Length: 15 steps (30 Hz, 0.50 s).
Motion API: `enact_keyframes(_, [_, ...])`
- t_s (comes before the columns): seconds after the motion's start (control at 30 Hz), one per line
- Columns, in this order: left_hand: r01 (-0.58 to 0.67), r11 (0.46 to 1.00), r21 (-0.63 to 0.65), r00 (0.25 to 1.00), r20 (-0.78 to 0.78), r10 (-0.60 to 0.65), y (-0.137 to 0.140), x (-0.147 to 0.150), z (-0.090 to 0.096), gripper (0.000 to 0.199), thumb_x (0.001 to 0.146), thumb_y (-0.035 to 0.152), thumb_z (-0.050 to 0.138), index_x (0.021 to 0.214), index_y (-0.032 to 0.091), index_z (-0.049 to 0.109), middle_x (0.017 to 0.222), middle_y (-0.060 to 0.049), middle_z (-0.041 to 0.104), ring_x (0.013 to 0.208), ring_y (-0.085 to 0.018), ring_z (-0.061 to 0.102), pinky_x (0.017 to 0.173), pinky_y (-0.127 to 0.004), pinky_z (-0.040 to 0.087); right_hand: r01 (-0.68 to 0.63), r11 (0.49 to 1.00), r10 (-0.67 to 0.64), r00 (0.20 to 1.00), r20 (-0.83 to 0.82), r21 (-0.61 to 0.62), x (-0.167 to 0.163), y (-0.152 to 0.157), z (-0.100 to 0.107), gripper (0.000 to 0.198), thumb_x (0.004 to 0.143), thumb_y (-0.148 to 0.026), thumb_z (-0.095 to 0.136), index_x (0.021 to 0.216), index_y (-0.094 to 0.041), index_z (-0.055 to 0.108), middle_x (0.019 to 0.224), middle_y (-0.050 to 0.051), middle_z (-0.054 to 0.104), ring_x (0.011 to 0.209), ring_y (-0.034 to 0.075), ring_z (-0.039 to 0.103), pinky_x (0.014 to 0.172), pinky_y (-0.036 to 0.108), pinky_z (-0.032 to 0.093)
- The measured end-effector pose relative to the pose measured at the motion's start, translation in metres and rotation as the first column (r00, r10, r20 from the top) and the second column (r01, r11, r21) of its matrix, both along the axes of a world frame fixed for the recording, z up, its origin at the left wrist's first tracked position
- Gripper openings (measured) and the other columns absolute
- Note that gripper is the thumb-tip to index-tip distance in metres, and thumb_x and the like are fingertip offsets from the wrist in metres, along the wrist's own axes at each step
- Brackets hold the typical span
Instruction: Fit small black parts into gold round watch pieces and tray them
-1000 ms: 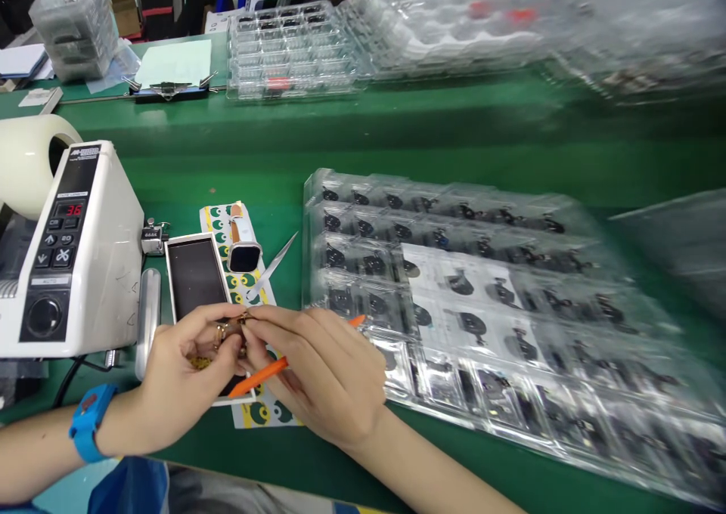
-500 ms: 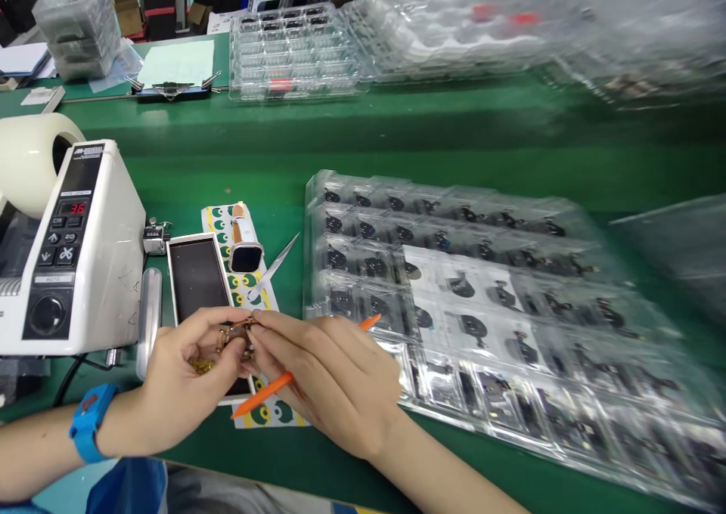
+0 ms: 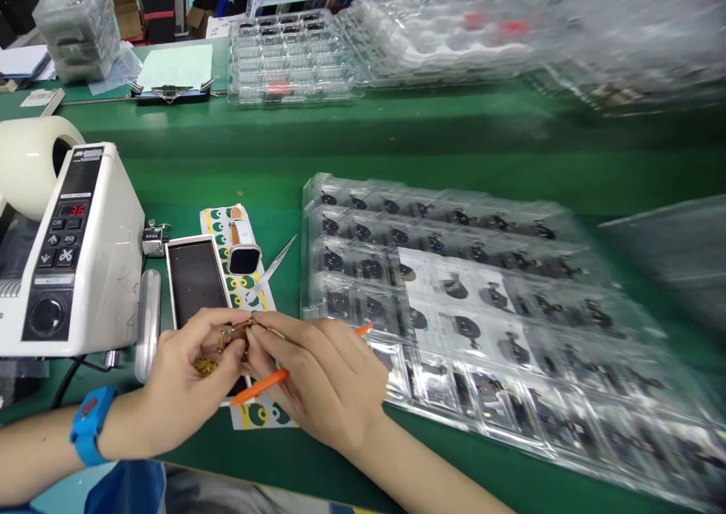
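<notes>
Lower left of frame: left hand (image 3: 187, 382) cups small gold metal parts (image 3: 203, 365), fingers curled.
Right hand (image 3: 318, 378): pinches one gold part (image 3: 245, 326), grips slim orange plastic stick (image 3: 266, 382).
Stick axis: points lower left.

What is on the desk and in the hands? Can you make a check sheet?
Surface: green mat, mostly covered.
Job's things: small gold parts in the left hand; one gold part pinched between both hands; orange stick in the right hand.
Clutter: clear tray of black parts, sticker sheet, watch, tweezers, dark panel, counter.
Fingers: both hands' closed on their parts.
Cables: black cable under the tape machine.
Surroundings: more trays, clipboard, blurred at right.
</notes>
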<state>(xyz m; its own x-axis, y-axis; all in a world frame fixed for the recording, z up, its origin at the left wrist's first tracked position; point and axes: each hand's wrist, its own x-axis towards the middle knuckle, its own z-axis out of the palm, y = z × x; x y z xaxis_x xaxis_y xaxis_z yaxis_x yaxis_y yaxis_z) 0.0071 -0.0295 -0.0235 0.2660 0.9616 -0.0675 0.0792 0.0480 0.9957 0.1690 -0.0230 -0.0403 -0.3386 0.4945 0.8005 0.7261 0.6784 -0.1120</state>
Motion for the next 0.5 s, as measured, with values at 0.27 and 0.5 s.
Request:
enact_keyframes(0.27, [0.008,0.941,-0.339,0.962,0.258,0.084,0.022,0.003,0.013,0.021,0.072,0.022,0.077,0.075,0.015,0.057,0.064,0.003,0.064,0.056,-0.007,0.059,0.056,-0.015,0.050,-0.103,0.941,-0.002,0.951,-0.309,-0.324,0.007,-0.002,0.023,0.007,0.093,-0.017,0.053,0.098,-0.021,0.053,0.081,0.005,0.064,0.064,0.016,0.061,0.049,0.026,0.045])
enact_keyframes(0.5, [0.117,0.919,-0.376,0.969,0.248,-0.022,0.023,0.000,0.019,0.026,0.067,0.028,0.076,0.069,0.015,0.054,0.053,0.005,0.055,0.042,-0.008,0.054,0.042,-0.016,0.043,-0.380,0.638,0.182,0.919,-0.349,-0.670,0.013,-0.003,0.031,0.012,0.097,-0.014,0.043,0.093,-0.022,0.050,0.070,-0.004,0.054,0.049,0.009,0.045,0.044,0.020,0.035])
